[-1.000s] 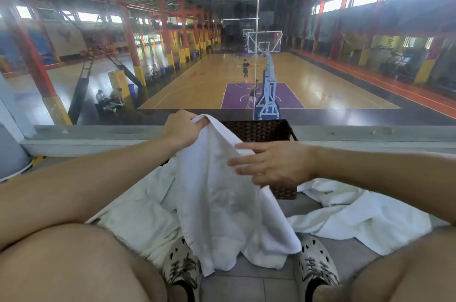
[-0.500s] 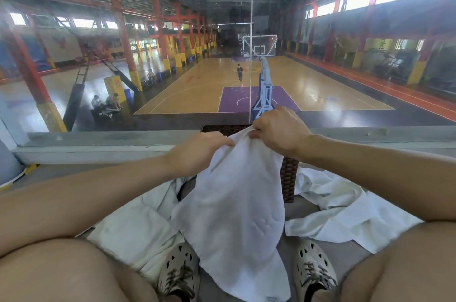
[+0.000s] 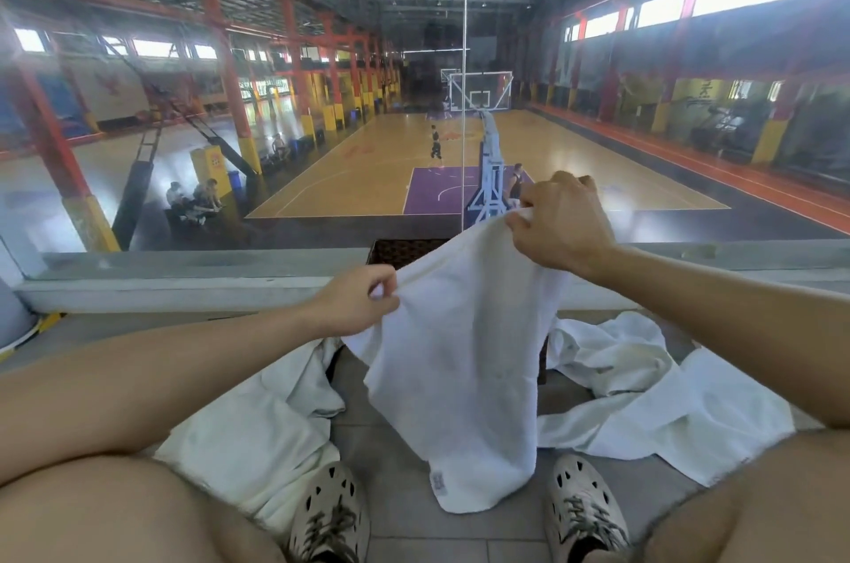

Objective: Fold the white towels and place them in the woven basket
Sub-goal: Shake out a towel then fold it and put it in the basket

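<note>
A seated person's left hand (image 3: 356, 302) and right hand (image 3: 559, 224) each pinch the top edge of a white towel (image 3: 460, 378), hanging before the woven basket (image 3: 404, 250). Basket's contents appear hidden; more towels (image 3: 644, 401) lie on the floor.

There are three white towels: a held towel (image 3: 460, 378), plus a left towel (image 3: 248, 438) and a right towel (image 3: 667, 415) on the floor. One woven basket (image 3: 404, 252). Two hands: left hand (image 3: 354, 304), right hand (image 3: 561, 226). Two shoes (image 3: 329, 512) (image 3: 584, 507).
</note>
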`<move>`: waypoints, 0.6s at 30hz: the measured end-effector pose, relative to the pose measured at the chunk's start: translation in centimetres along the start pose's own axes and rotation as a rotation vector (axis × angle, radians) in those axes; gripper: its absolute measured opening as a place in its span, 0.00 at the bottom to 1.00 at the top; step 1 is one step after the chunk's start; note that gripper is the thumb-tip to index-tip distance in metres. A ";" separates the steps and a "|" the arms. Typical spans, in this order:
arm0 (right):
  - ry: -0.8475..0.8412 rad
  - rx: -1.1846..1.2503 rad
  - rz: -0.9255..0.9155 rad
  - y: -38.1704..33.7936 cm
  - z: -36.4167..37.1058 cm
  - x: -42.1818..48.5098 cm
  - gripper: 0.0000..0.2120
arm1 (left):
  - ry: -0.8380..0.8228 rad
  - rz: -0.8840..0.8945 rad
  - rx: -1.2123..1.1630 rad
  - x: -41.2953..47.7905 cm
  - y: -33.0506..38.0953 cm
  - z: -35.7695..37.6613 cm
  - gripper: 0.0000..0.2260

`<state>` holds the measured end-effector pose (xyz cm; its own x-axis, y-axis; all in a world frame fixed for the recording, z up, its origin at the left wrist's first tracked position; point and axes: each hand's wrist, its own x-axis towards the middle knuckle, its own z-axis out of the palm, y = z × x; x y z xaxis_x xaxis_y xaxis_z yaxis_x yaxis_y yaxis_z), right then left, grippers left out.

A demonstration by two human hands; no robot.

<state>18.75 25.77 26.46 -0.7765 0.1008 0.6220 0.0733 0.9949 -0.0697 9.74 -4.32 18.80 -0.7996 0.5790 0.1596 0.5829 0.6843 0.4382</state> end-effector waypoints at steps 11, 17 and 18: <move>-0.666 0.330 -0.036 -2.1 3.6 -3.0 0.29 | 0.294 0.221 -0.042 0.7 3.7 -1.3 0.05; -0.602 0.439 0.033 -3.7 6.0 -3.8 0.31 | 0.233 0.343 -0.021 -0.4 4.2 -2.2 0.03; -0.590 0.482 0.038 -3.7 6.1 -3.6 0.34 | 0.223 0.359 -0.015 -0.6 4.1 -2.3 0.03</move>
<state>17.51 21.71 19.73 -0.9946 -0.0211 0.1019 -0.0695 0.8634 -0.4997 12.25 -2.89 22.56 -0.5592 0.6682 0.4907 0.8290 0.4494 0.3327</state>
